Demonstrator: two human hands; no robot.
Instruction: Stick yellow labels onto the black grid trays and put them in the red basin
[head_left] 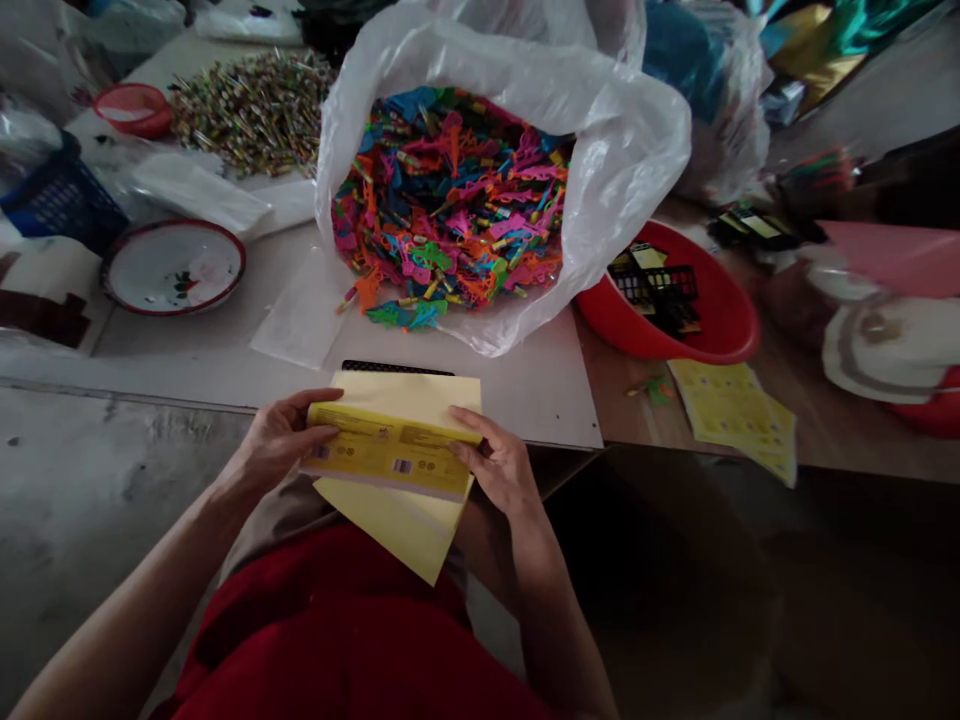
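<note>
Yellow sheets (390, 450), printed and folded over, are held in both hands just off the near edge of the table (172, 350), above a red-clad lap. Behind them a big white plastic bag (630, 150) gapes over a heap of bright plastic pieces (450, 200). A red basin (720, 320) of black parts stands to its right and a red-rimmed plate (150, 270) to its left. The left hand (281, 435) and right hand (499, 460) pinch the sheets' ends, thumbs on top, fingers beneath.
</note>
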